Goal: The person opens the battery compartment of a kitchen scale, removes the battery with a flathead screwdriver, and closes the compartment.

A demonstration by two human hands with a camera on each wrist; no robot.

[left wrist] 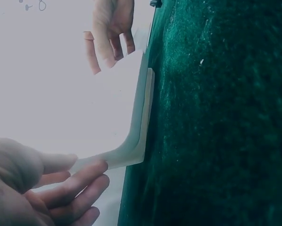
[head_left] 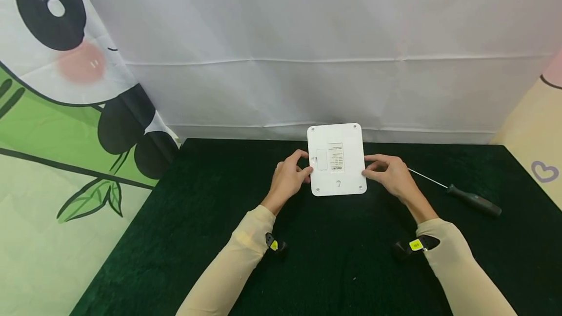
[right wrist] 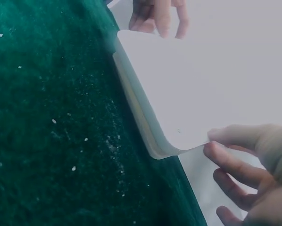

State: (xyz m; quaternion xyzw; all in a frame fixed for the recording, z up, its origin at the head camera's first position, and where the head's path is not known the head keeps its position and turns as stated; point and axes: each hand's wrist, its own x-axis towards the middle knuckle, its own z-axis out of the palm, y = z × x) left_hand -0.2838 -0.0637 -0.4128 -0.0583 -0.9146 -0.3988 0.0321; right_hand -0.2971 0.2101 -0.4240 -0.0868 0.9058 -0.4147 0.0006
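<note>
A flat white device (head_left: 327, 179) with rounded corners stands tilted up, its back toward me in the head view. That back carries a printed label, a small rectangular cover, a screw in each corner and a hook-shaped mark. My left hand (head_left: 287, 177) pinches its left edge between thumb and fingers. On the opposite edge, my right hand (head_left: 391, 172) pinches it in the same way. Both wrist views wash out the device's broad face, but its layered rim (right wrist: 141, 113) shows. The front is hidden.
A screwdriver (head_left: 474, 201) with a dark handle and thin metal shaft lies right of my right hand. Dark green cloth (head_left: 333, 252) covers the table. Behind it hangs a pale curtain (head_left: 281, 91), with a cartoon-printed sheet (head_left: 88, 126) at left.
</note>
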